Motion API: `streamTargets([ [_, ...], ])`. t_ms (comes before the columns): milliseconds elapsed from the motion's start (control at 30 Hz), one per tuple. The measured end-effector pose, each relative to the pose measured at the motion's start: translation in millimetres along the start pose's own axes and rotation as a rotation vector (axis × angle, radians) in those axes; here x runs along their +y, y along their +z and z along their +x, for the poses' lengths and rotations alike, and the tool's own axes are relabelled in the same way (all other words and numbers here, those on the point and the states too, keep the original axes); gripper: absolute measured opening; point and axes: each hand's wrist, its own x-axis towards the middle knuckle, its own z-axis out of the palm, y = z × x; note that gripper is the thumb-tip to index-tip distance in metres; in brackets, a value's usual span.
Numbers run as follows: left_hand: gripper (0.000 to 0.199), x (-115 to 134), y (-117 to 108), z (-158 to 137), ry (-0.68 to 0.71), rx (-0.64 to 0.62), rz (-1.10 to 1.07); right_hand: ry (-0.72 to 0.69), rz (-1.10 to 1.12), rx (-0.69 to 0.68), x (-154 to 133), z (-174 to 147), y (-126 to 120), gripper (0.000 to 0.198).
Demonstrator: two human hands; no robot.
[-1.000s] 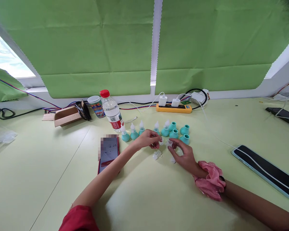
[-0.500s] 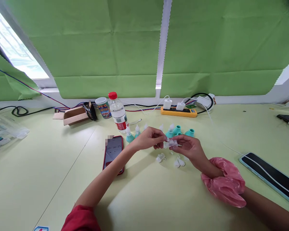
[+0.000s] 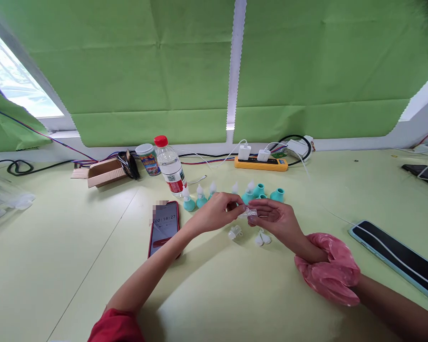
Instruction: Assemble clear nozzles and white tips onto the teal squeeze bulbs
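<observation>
Between my two hands is a small clear plastic piece (image 3: 250,213), partly covered by fingers. My left hand (image 3: 221,210) pinches its left end, and my right hand (image 3: 275,219) grips the right end between thumb and fingers. Just below them on the table lie another clear plastic piece (image 3: 235,232) and some small white teardrop-shaped parts (image 3: 262,237). Behind my hands stand several teal rubber bulbs; one teal bulb (image 3: 189,204) at the left carries a white pointed tip, while a teal bulb (image 3: 277,194) at the right has an open neck.
A phone (image 3: 164,225) showing a timer lies left of my hands, with a water bottle (image 3: 171,168) and a patterned cup (image 3: 148,160) behind it. An orange power strip (image 3: 261,164) sits by the wall. A larger dark-screened device (image 3: 395,256) with a white cable lies right.
The clear piece has turned and sits more level between my fingers. My left hand has come closer to the right one. The whole view has shifted slightly.
</observation>
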Motion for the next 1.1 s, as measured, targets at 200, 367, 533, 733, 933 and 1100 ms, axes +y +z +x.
streamTargets([
  [200,0.025,2.5,0.9,-0.4,0.01,0.022,0.109,-0.023,-0.079,0.008,-0.2,-1.9,1.8,0.026],
  [367,0.023,0.2,2.7,0.7,0.001,0.054,0.044,-0.048,-0.114,0.007,-0.7,-2.2,1.3,0.024],
  [533,0.02,-1.5,4.9,1.5,0.022,0.105,-0.023,-0.02,-0.094,0.021,-1.9,-1.7,0.6,0.025],
  [733,0.024,0.4,4.7,-0.7,0.116,0.116,0.095,0.031,-0.029,0.011,-6.3,0.0,-0.7,0.028],
  [933,0.026,3.7,7.0,-4.0,0.294,0.099,0.453,0.109,0.021,0.034,-10.5,2.0,0.8,0.034],
  [1100,0.025,0.9,13.4,-4.8,0.377,0.142,0.76,0.128,0.034,0.039,-10.3,1.7,2.2,0.035],
])
